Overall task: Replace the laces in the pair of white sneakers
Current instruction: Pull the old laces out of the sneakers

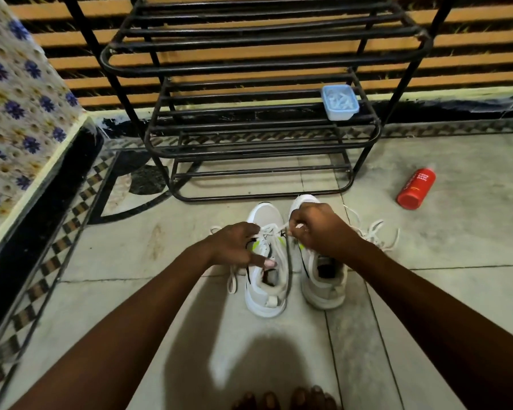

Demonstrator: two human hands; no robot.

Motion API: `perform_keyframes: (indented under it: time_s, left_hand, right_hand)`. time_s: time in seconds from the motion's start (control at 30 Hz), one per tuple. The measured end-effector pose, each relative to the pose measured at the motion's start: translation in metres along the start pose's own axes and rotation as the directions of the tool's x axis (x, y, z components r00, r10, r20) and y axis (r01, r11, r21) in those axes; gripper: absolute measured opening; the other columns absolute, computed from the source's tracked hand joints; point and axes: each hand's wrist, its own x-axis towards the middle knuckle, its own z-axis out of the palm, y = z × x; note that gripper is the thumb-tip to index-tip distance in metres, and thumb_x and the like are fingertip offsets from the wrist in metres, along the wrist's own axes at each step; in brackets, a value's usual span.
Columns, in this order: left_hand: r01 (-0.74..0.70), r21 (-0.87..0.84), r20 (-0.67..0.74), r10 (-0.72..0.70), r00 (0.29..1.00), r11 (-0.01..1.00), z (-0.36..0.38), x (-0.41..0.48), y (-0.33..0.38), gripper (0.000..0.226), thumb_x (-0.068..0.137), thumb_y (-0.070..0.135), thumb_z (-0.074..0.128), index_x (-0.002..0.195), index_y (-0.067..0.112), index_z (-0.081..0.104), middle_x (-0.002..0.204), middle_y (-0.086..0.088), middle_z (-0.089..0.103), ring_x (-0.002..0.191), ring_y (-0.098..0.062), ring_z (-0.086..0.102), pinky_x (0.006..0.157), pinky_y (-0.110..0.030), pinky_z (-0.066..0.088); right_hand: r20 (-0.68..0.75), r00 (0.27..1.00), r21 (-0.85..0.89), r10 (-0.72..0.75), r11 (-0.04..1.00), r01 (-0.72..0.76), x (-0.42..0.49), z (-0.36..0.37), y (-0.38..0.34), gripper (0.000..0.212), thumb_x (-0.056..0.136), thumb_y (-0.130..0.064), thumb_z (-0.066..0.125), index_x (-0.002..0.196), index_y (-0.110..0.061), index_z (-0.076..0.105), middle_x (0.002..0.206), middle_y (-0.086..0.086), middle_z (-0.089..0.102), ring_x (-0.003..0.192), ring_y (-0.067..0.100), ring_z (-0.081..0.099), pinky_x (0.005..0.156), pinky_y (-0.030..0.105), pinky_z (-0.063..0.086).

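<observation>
Two white sneakers stand side by side on the tiled floor, toes pointing away from me. My left hand (240,244) rests on the left sneaker (265,294), thumb across its tongue, fingers at the lace near the upper eyelets. Above the toe half of the right sneaker (323,288), my right hand (314,226) pinches a white lace end (282,227) stretched across from the left sneaker. A slack length of that lace (231,281) hangs down the left sneaker's outer side. A loose white lace (373,235) lies tangled on the floor right of the shoes.
A black metal shoe rack (249,137) stands just behind the sneakers, with a small blue plastic tub (339,102) on one shelf. A red bottle (415,188) lies on the floor at the right. A floral-covered ledge (21,119) runs along the left. My toes (285,399) show at the bottom.
</observation>
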Motion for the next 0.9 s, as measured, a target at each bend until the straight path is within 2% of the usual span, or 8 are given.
perform_keyframes:
  time_s: [0.1, 0.17, 0.23, 0.37, 0.53, 0.6, 0.7, 0.9]
  left_hand:
    - [-0.016, -0.194, -0.223, -0.028, 0.974, 0.981, 0.003, 0.005, 0.004, 0.041, 0.084, 0.048, 0.079, 0.109, 0.016, 0.071, 0.109, -0.003, 0.071, 0.104, -0.021, 0.066, 0.097, -0.038, 0.052]
    - [-0.043, -0.171, -0.34, -0.018, 0.94, 0.984, 0.006, 0.008, 0.01, 0.018, 0.095, 0.026, 0.069, 0.107, 0.013, 0.074, 0.111, -0.005, 0.07, 0.104, -0.023, 0.066, 0.093, -0.032, 0.051]
    - [-0.057, -0.117, -0.351, 0.013, 0.936, 0.991, 0.012, 0.012, 0.016, 0.013, 0.096, 0.014, 0.064, 0.102, 0.013, 0.075, 0.109, -0.005, 0.068, 0.104, -0.024, 0.065, 0.092, -0.033, 0.051]
    - [0.003, 0.076, -0.304, 0.021, 0.952, 0.997, 0.022, 0.02, 0.023, 0.017, 0.091, 0.018, 0.058, 0.104, 0.022, 0.068, 0.113, 0.0, 0.061, 0.109, -0.023, 0.061, 0.088, -0.042, 0.053]
    - [0.039, 0.264, -0.306, 0.045, 0.951, 0.964, 0.025, 0.031, 0.023, 0.014, 0.086, 0.022, 0.058, 0.099, 0.027, 0.059, 0.112, 0.004, 0.057, 0.109, -0.023, 0.061, 0.074, -0.033, 0.043]
    - [0.032, 0.295, -0.307, 0.063, 0.95, 0.955, 0.026, 0.034, 0.022, 0.013, 0.087, 0.021, 0.058, 0.1, 0.024, 0.058, 0.113, 0.001, 0.058, 0.107, -0.027, 0.062, 0.074, -0.035, 0.046]
    - [0.009, 0.39, -0.327, 0.129, 0.936, 0.921, 0.028, 0.036, 0.019, 0.018, 0.09, 0.02, 0.057, 0.108, 0.018, 0.056, 0.115, -0.004, 0.058, 0.103, -0.034, 0.064, 0.075, -0.038, 0.046]
    - [-0.019, 0.307, -0.432, 0.157, 0.888, 0.952, 0.027, 0.033, 0.014, 0.013, 0.093, 0.016, 0.054, 0.101, 0.024, 0.048, 0.104, 0.002, 0.053, 0.094, -0.03, 0.06, 0.07, -0.035, 0.035]
  right_hand:
    - [0.003, 1.0, -0.045, 0.003, 0.999, -0.003, -0.001, 0.008, -0.002, 0.012, 0.088, -0.018, 0.066, 0.096, -0.014, 0.073, 0.102, 0.005, 0.066, 0.098, 0.026, 0.062, 0.085, 0.039, 0.05]
    - [-0.027, 1.0, -0.082, 0.01, 0.997, -0.012, -0.005, 0.014, -0.007, 0.018, 0.09, -0.018, 0.06, 0.102, -0.014, 0.072, 0.109, 0.005, 0.063, 0.099, 0.028, 0.062, 0.086, 0.041, 0.05]
    - [-0.041, 0.999, -0.135, 0.008, 0.991, -0.014, -0.01, 0.02, -0.014, 0.02, 0.088, -0.021, 0.056, 0.102, -0.013, 0.069, 0.109, 0.007, 0.06, 0.098, 0.031, 0.061, 0.085, 0.043, 0.05]
    - [-0.104, 0.993, -0.122, 0.06, 0.99, -0.072, -0.021, 0.038, -0.029, 0.021, 0.084, -0.025, 0.062, 0.096, -0.008, 0.067, 0.096, 0.012, 0.061, 0.091, 0.035, 0.06, 0.08, 0.044, 0.05]
    - [-0.116, 0.991, 0.047, 0.071, 0.997, -0.066, -0.035, 0.059, -0.043, 0.025, 0.068, 0.003, 0.074, 0.088, 0.013, 0.064, 0.087, 0.029, 0.061, 0.082, 0.045, 0.061, 0.076, 0.05, 0.053]
    - [-0.103, 0.992, 0.039, 0.066, 0.997, -0.063, -0.035, 0.067, -0.043, 0.026, 0.071, 0.001, 0.064, 0.094, 0.014, 0.063, 0.094, 0.03, 0.061, 0.089, 0.047, 0.06, 0.083, 0.049, 0.052]
    - [-0.049, 0.987, 0.002, 0.153, 0.988, -0.154, -0.036, 0.075, -0.044, 0.054, 0.083, -0.015, 0.034, 0.125, 0.012, 0.055, 0.129, 0.03, 0.053, 0.121, 0.043, 0.05, 0.111, 0.042, 0.034]
    - [-0.091, 0.945, 0.139, 0.313, 0.944, -0.3, -0.038, 0.086, -0.053, 0.057, 0.089, 0.006, 0.046, 0.146, 0.006, 0.039, 0.149, 0.023, 0.04, 0.141, 0.032, 0.037, 0.121, 0.03, 0.021]
